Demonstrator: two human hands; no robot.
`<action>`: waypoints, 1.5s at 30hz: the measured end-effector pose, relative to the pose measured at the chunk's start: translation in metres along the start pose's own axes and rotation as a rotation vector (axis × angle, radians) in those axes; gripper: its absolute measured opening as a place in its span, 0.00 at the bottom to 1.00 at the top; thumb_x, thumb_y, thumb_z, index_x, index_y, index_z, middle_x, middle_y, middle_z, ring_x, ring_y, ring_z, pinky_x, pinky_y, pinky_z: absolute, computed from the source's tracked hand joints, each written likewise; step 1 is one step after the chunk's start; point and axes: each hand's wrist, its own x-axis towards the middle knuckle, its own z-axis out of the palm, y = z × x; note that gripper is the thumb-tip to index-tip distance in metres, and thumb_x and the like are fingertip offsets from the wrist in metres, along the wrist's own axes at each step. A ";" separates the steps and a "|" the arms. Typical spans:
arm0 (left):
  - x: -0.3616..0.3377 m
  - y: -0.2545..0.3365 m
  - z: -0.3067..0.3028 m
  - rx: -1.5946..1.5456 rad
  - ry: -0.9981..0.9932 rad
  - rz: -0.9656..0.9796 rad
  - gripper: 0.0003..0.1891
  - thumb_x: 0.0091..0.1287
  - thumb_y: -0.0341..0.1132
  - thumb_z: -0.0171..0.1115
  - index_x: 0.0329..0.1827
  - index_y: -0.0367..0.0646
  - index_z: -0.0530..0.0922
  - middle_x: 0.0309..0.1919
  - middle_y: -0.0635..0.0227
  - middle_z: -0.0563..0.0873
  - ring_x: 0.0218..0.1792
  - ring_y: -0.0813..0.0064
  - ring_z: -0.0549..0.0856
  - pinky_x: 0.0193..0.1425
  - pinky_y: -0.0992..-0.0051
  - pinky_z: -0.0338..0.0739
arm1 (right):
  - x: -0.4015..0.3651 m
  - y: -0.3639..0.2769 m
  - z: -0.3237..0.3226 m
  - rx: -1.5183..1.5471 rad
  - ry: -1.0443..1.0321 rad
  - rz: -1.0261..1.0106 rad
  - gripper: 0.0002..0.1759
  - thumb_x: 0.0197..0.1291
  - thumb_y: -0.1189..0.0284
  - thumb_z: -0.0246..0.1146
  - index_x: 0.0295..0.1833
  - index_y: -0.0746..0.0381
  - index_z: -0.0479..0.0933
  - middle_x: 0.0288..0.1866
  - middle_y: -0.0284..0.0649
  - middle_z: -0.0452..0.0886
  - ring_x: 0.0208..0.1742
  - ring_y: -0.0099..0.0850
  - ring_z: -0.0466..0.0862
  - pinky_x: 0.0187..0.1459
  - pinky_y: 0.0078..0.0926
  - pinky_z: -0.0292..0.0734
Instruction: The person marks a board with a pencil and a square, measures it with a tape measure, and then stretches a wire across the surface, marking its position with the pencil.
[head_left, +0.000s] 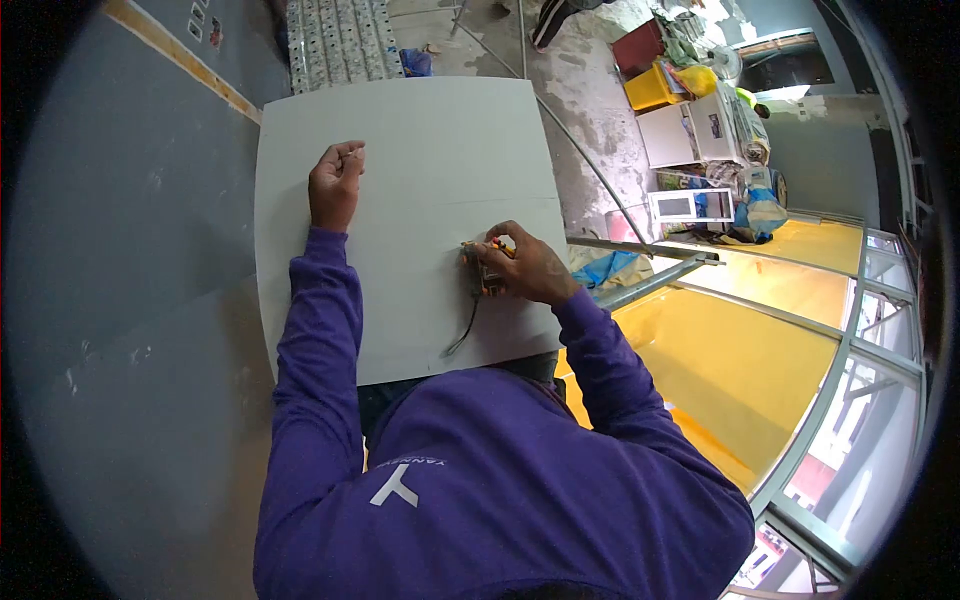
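Note:
A large pale board [420, 130] lies flat in front of me, with a faint line running across its right half. Over its right part, my right hand [532, 268] is closed around a tape measure [488, 278], dark with orange and yellow parts. A dark wrist strap [466, 328] trails from the tape measure onto the board. My left hand [336, 186] is above the board's left side, its fingers curled and the thumb pressed to them. Whatever may be pinched at those fingertips is too small to make out.
A grey wall [150, 230] rises close on my left. Perforated metal planks [343, 40] lie beyond the board. Metal scaffold tubes [655, 280] stand at right, near yellow panels [740, 370]. Farther off are a yellow crate [652, 88], white boxes [670, 137] and a person's leg [549, 22].

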 end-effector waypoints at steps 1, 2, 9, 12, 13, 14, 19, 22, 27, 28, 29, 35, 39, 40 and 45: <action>0.001 -0.003 -0.001 0.002 0.000 0.014 0.14 0.76 0.39 0.64 0.55 0.36 0.85 0.33 0.75 0.84 0.32 0.87 0.77 0.37 0.83 0.72 | 0.003 0.010 0.003 -0.113 0.028 -0.164 0.22 0.75 0.51 0.63 0.67 0.48 0.79 0.64 0.51 0.76 0.53 0.53 0.88 0.54 0.47 0.85; 0.003 -0.008 0.000 0.003 -0.001 0.027 0.15 0.77 0.40 0.64 0.56 0.37 0.85 0.32 0.75 0.82 0.30 0.87 0.75 0.34 0.84 0.71 | 0.005 0.022 0.006 -0.225 0.057 -0.327 0.21 0.76 0.52 0.62 0.67 0.49 0.79 0.64 0.51 0.76 0.53 0.54 0.88 0.54 0.47 0.86; 0.004 -0.010 0.000 0.002 -0.008 0.064 0.16 0.76 0.42 0.65 0.56 0.38 0.85 0.31 0.74 0.81 0.28 0.87 0.75 0.31 0.84 0.70 | -0.008 -0.012 -0.006 -0.083 0.013 -0.160 0.18 0.78 0.55 0.60 0.64 0.49 0.82 0.62 0.49 0.77 0.51 0.52 0.89 0.52 0.45 0.87; 0.003 -0.009 -0.002 0.020 -0.025 0.030 0.16 0.76 0.42 0.65 0.56 0.38 0.85 0.32 0.74 0.82 0.29 0.87 0.75 0.31 0.84 0.70 | -0.003 0.003 0.001 -0.204 0.074 -0.350 0.17 0.78 0.54 0.60 0.64 0.47 0.82 0.61 0.49 0.77 0.50 0.52 0.89 0.50 0.46 0.87; 0.004 -0.010 -0.002 0.014 -0.016 0.040 0.16 0.76 0.42 0.65 0.56 0.38 0.85 0.32 0.74 0.82 0.29 0.87 0.75 0.31 0.84 0.70 | -0.002 0.003 0.001 -0.134 0.056 -0.249 0.17 0.78 0.55 0.60 0.64 0.47 0.82 0.61 0.48 0.77 0.50 0.52 0.89 0.50 0.46 0.87; 0.005 -0.013 0.000 0.007 -0.006 0.050 0.16 0.76 0.42 0.65 0.56 0.38 0.86 0.32 0.74 0.82 0.29 0.87 0.75 0.31 0.84 0.70 | -0.002 0.000 0.000 -0.065 0.037 -0.147 0.17 0.78 0.55 0.60 0.63 0.47 0.82 0.60 0.48 0.77 0.49 0.52 0.89 0.49 0.46 0.87; 0.003 -0.011 0.001 0.004 0.006 0.068 0.16 0.76 0.42 0.65 0.55 0.39 0.86 0.31 0.75 0.82 0.28 0.88 0.75 0.30 0.84 0.70 | -0.006 -0.001 -0.001 -0.141 0.050 -0.252 0.15 0.78 0.56 0.60 0.62 0.47 0.82 0.59 0.48 0.78 0.47 0.51 0.89 0.48 0.46 0.87; 0.004 -0.011 0.000 0.004 0.000 0.058 0.16 0.76 0.42 0.65 0.55 0.39 0.86 0.31 0.75 0.82 0.27 0.88 0.74 0.30 0.85 0.69 | -0.007 -0.008 -0.003 -0.109 0.041 -0.181 0.15 0.78 0.57 0.60 0.62 0.47 0.82 0.59 0.48 0.78 0.47 0.52 0.89 0.49 0.46 0.87; 0.004 -0.012 -0.001 0.010 -0.005 0.061 0.16 0.76 0.42 0.65 0.55 0.39 0.86 0.31 0.75 0.82 0.27 0.88 0.74 0.30 0.85 0.69 | -0.007 -0.004 -0.002 -0.124 0.038 -0.198 0.17 0.77 0.54 0.61 0.63 0.49 0.81 0.59 0.49 0.78 0.49 0.53 0.89 0.49 0.47 0.87; 0.005 -0.012 0.000 0.010 -0.003 0.060 0.16 0.76 0.42 0.65 0.55 0.39 0.86 0.31 0.75 0.82 0.27 0.88 0.74 0.30 0.85 0.69 | -0.005 -0.001 -0.001 -0.112 0.046 -0.203 0.19 0.77 0.53 0.61 0.63 0.50 0.81 0.59 0.50 0.79 0.49 0.53 0.89 0.49 0.47 0.86; 0.004 -0.012 0.000 0.010 -0.001 0.058 0.16 0.76 0.42 0.65 0.55 0.39 0.86 0.31 0.75 0.82 0.27 0.88 0.74 0.30 0.85 0.69 | -0.003 0.000 0.001 -0.056 0.048 -0.142 0.20 0.77 0.52 0.61 0.63 0.52 0.81 0.59 0.51 0.79 0.50 0.53 0.89 0.49 0.47 0.86; 0.000 -0.005 0.001 0.072 -0.007 0.056 0.16 0.76 0.42 0.65 0.56 0.39 0.86 0.31 0.75 0.82 0.29 0.88 0.74 0.31 0.85 0.70 | -0.002 0.001 0.000 -0.014 0.043 -0.138 0.27 0.74 0.46 0.63 0.60 0.58 0.79 0.55 0.55 0.83 0.51 0.55 0.89 0.50 0.48 0.85; -0.001 -0.003 0.000 0.054 -0.024 0.039 0.14 0.77 0.37 0.64 0.54 0.34 0.85 0.34 0.75 0.84 0.35 0.87 0.78 0.41 0.82 0.75 | -0.002 0.001 0.001 0.006 0.067 -0.151 0.30 0.72 0.44 0.63 0.60 0.60 0.77 0.47 0.57 0.86 0.48 0.56 0.90 0.50 0.46 0.85; 0.001 -0.005 0.000 0.054 -0.024 0.026 0.14 0.77 0.38 0.64 0.54 0.35 0.85 0.34 0.75 0.84 0.35 0.87 0.78 0.41 0.82 0.75 | -0.003 0.000 0.000 0.010 0.066 -0.136 0.30 0.72 0.44 0.64 0.61 0.60 0.77 0.46 0.57 0.87 0.47 0.55 0.90 0.50 0.46 0.85; 0.001 -0.008 -0.002 0.040 -0.033 0.000 0.14 0.77 0.37 0.65 0.55 0.35 0.85 0.34 0.76 0.83 0.35 0.86 0.78 0.41 0.82 0.75 | -0.004 -0.003 -0.001 0.068 0.046 -0.071 0.31 0.72 0.43 0.64 0.60 0.60 0.77 0.45 0.57 0.87 0.47 0.55 0.90 0.49 0.46 0.85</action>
